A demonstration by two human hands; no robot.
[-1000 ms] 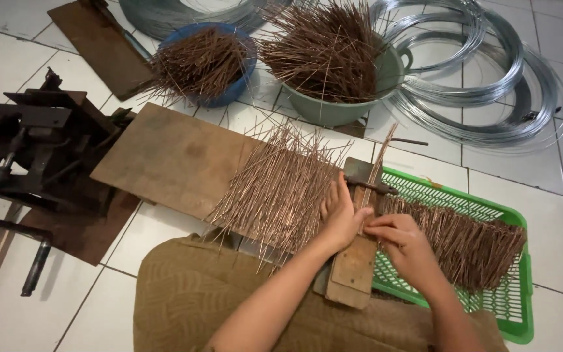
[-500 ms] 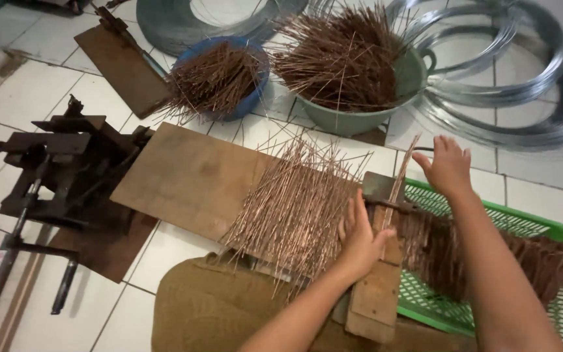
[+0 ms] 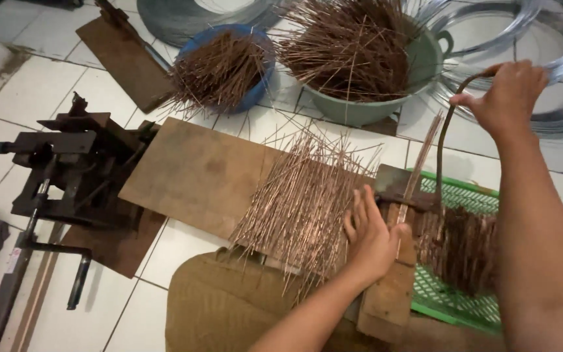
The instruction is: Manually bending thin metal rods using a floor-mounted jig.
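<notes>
It was a small floor workshop: wire coils (image 3: 555, 98) lay on white tiles, basins (image 3: 386, 104) held cut rods, and an iron hand press (image 3: 73, 169) stood nearby.

Blue bowl (image 3: 255, 49), green basin (image 3: 425, 65), wire coils (image 3: 555, 65), black press (image 3: 73, 163).

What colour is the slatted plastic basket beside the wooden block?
Bright green, seen best in the head view: the slatted plastic basket holds cut rods beside the left hand.

- Left hand (image 3: 369, 238): palm down, fingers spread flat, forearm coming in from the lower edge, wrist straight.
- Right hand (image 3: 506, 98): raised high, arm extended upward, fingers curled in a closed grip; thumb position unclear, probably wrapped under.
</notes>
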